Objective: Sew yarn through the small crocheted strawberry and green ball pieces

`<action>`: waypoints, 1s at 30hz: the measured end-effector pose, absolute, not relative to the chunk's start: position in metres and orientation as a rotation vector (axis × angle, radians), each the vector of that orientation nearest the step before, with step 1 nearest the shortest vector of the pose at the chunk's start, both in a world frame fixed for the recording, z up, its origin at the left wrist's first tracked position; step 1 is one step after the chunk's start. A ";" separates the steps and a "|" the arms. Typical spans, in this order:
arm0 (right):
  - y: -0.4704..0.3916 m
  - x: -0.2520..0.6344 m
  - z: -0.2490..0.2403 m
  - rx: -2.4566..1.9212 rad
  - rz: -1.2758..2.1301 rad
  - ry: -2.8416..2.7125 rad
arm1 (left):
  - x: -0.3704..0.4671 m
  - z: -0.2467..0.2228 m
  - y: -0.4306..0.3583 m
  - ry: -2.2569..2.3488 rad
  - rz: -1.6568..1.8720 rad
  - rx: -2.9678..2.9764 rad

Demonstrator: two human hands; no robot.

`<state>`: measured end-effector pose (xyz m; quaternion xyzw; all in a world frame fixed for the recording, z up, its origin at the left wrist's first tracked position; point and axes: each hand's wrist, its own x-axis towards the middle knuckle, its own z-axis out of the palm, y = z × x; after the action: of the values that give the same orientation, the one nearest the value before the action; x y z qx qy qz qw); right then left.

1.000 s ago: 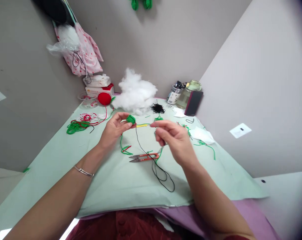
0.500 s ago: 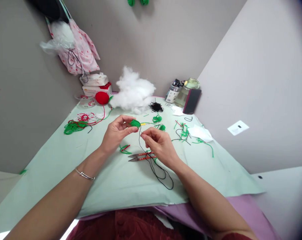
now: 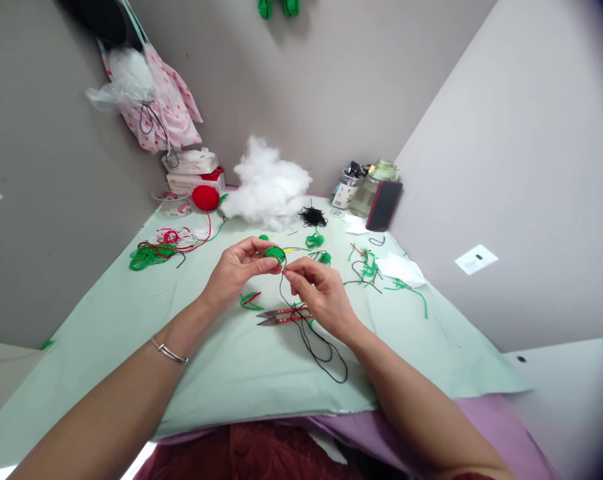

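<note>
My left hand (image 3: 236, 270) pinches a small green crocheted piece (image 3: 274, 253) between thumb and fingers, above the middle of the table. Close against its right side, my right hand (image 3: 315, 287) is closed, thumb and fingertips together on a thin pale needle (image 3: 282, 264), of which only a sliver shows. Black yarn (image 3: 311, 350) loops from the green piece past my right fingertips and down onto the cloth. Beneath my hands lie thread snips (image 3: 276, 317) with orange handles, partly covered by the yarn and my right hand.
White stuffing (image 3: 266, 183) is heaped at the back, beside a black yarn tangle (image 3: 312, 216). Left are a red ball (image 3: 206, 198) and green yarn (image 3: 152, 256). Green scraps (image 3: 368, 265), a phone (image 3: 384, 205) and a bottle (image 3: 368, 193) stand or lie at right.
My right fingertips have come up against the green piece, and a pale sliver now shows there. The green piece has turned slightly in my left hand. The view has shifted a little.
</note>
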<state>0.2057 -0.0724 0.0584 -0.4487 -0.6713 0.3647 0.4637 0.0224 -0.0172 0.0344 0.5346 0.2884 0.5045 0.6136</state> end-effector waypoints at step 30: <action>-0.056 0.212 0.045 -1.071 -0.063 -1.870 | 0.039 0.027 -0.028 0.707 1.370 1.500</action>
<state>0.2119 -0.0564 0.0450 -0.4376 -0.7643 -0.0257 0.4731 0.0388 -0.0283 0.0268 0.6135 0.2892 0.5603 0.4755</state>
